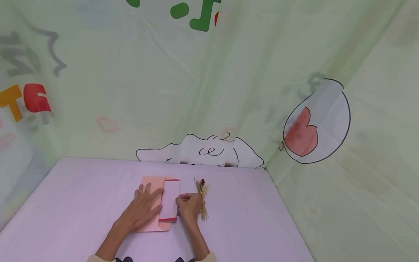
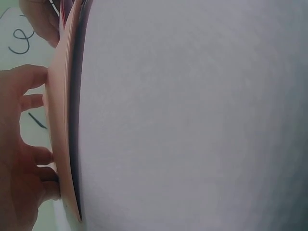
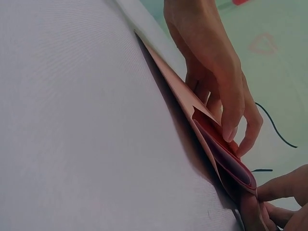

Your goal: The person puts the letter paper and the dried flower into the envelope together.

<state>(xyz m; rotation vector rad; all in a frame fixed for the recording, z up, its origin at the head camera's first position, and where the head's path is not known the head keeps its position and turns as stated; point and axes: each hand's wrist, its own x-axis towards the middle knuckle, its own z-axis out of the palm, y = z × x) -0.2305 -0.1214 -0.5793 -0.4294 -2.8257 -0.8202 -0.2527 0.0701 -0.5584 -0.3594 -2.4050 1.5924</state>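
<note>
Right hand partly hides the dried posy, perhaps touching it.

Bouquet right of envelope

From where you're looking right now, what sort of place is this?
Probably a small curtained booth for tabletop crafts: cartoon-printed sheets hang behind and beside a lilac-covered table, which holds a peach paper folder and a small dried bouquet.
</note>
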